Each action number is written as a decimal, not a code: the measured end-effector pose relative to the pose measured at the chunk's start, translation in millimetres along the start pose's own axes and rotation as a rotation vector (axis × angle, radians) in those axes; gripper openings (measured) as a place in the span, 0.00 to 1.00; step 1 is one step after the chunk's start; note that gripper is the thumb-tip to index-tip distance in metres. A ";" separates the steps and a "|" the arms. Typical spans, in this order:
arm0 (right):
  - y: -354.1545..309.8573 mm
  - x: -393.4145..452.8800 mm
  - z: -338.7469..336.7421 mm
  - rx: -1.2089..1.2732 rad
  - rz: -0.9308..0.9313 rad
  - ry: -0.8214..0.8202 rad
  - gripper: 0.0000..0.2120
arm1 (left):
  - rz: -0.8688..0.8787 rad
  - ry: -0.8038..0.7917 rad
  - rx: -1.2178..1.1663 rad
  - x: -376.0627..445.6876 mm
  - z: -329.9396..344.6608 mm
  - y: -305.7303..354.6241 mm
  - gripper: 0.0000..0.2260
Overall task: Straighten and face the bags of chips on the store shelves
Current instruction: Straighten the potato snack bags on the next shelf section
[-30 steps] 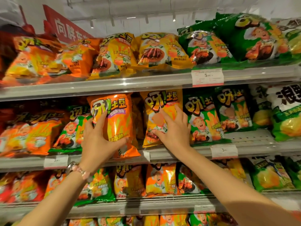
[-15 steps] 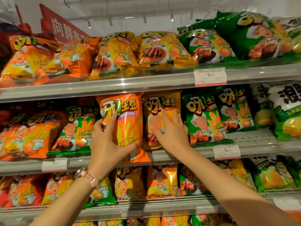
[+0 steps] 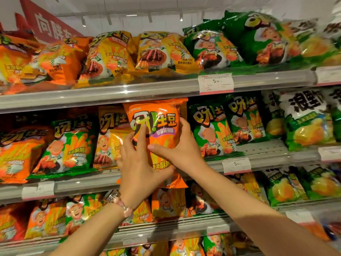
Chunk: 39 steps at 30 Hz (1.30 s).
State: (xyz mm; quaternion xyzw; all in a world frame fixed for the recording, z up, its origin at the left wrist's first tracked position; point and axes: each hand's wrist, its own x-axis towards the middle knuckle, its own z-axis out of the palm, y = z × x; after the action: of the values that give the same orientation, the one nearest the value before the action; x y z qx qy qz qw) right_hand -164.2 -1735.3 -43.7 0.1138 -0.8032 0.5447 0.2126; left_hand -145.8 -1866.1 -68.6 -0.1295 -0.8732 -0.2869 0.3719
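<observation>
Left hand (image 3: 140, 169): fingers spread across the lower front of the orange chip bag (image 3: 158, 137), index finger pointing up over its printed logo, thumb hooked under the bag's lower right; beaded bracelet (image 3: 120, 205) at the wrist.
Right hand (image 3: 181, 146): wrapped round the bag's right edge, thumb laid across the front, touching the left hand.
Orange chip bag: upright, face forward, held by both hands at the front of the middle shelf (image 3: 88, 183), its bottom hanging over the shelf rail.
Yellow bag (image 3: 110, 133): just left of the orange bag, partly behind it.
Green bag (image 3: 210, 130): just right of it, upright.
Price tag (image 3: 215, 84): above and right of the orange bag, on the upper shelf rail.
Second price tag (image 3: 237, 165): below and right, on the middle rail.
Red sign (image 3: 49, 26): far above and left.
</observation>
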 end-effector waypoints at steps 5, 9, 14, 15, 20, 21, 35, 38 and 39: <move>3.2 2.1 -21.1 -0.060 -0.034 0.096 0.50 | 0.049 0.011 0.009 -0.4 8.2 19.4 0.53; 10.1 4.6 -51.3 0.029 -0.025 0.096 0.45 | 0.132 -0.005 -0.038 0.4 11.7 31.8 0.53; 27.5 7.3 -102.1 0.086 -0.017 0.130 0.36 | 0.158 -0.019 -0.099 2.6 25.6 38.4 0.42; 30.5 7.0 -110.7 0.086 -0.018 0.135 0.36 | 0.158 -0.026 -0.097 4.3 29.6 37.5 0.40; 40.7 5.8 -139.3 0.083 -0.026 0.154 0.36 | 0.209 -0.036 0.048 10.6 48.9 23.6 0.28; 41.9 5.8 -142.1 0.089 -0.025 0.146 0.37 | 0.202 -0.034 0.085 11.8 50.8 19.9 0.28; 29.6 20.8 -97.2 0.167 -0.073 0.011 0.40 | -0.234 0.143 0.504 41.0 -44.4 -123.9 0.33; 23.3 24.4 -78.1 0.187 -0.086 -0.003 0.38 | -0.361 0.077 0.596 50.7 -59.6 -158.0 0.34; 21.1 25.3 -72.3 0.197 -0.086 -0.009 0.37 | -0.405 0.037 0.621 52.9 -63.3 -167.8 0.37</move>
State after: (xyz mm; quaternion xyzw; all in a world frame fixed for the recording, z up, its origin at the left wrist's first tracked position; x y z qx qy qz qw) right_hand -179.6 -1659.3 -26.4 0.1709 -0.7412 0.6108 0.2198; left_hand -219.7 -2037.8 -62.8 0.1700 -0.9198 -0.0785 0.3448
